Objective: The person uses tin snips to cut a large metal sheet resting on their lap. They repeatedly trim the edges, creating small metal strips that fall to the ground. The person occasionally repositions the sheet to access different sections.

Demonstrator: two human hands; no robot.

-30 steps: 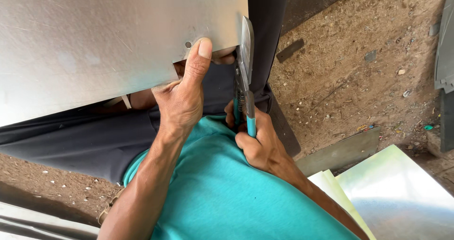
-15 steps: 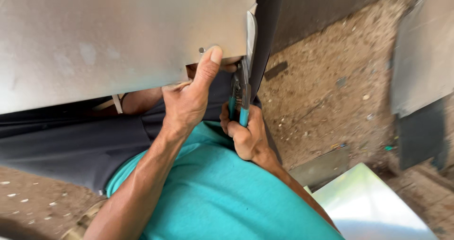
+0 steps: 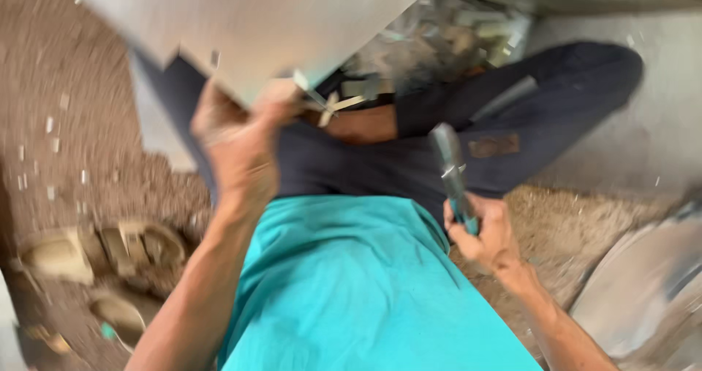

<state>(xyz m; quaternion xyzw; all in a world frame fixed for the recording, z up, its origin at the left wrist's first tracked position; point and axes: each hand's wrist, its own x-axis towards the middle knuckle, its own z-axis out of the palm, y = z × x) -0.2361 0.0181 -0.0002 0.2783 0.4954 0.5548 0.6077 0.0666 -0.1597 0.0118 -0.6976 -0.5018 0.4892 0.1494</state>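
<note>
Your left hand (image 3: 238, 140) is up at the lower edge of the metal sheet (image 3: 248, 20), fingers curled and clamped on that edge. The picture is smeared with motion blur here, so just how the thumb sits is hard to make out. The sheet itself is a big, dull grey panel, tilted across the top of the view, its cut edge slanting over your lap.

Your right hand (image 3: 486, 232) sits lower and well apart from the sheet, out by your right thigh. It's wrapped in a fist around the teal handles of the tin snips (image 3: 452, 170), squeezing them together. The grey blades point up and away from you, and they look drawn together with nothing between them.

Just beside your left hand, right under the sheet's edge, pale metal offcuts (image 3: 340, 100) stick out at odd angles. Past them, a scatter of scrap pieces (image 3: 446, 38) lies blurred on the ground.

Your dark trousers (image 3: 512, 115) stretch across the middle, your teal shirt (image 3: 344, 290) fills the bottom. On the dirt ground (image 3: 73, 122) to your left lie worn sandals (image 3: 110, 250), and another shiny sheet (image 3: 643, 283) curves in at the lower right.
</note>
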